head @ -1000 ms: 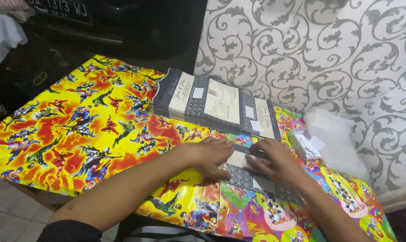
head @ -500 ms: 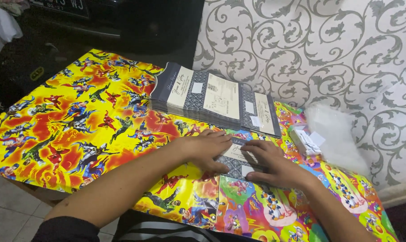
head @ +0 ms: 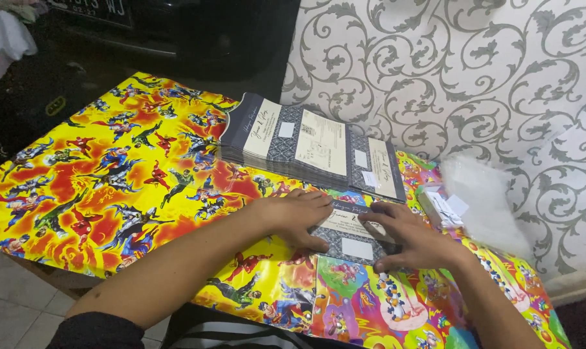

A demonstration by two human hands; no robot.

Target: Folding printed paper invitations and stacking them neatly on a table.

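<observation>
Hands pressed one dark patterned invitation card [head: 352, 234] flat on the table [head: 112, 181], which was covered in bright cartoon wrapping paper. Left hand [head: 299, 216] lay on the card's left edge, its grip loosely curled with fingers resting on the card, not clamped. Right hand [head: 406, 239] lay on the right edge, fingers spread apart and flat. Just beyond both grips sat a fanned stack of matching cards [head: 309, 145]. Right of the right hand lay a small box [head: 440, 207] and clear plastic sleeves [head: 483, 200].

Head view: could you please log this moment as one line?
left hand: on card | right hand: on card | stack: behind | surface: table
</observation>
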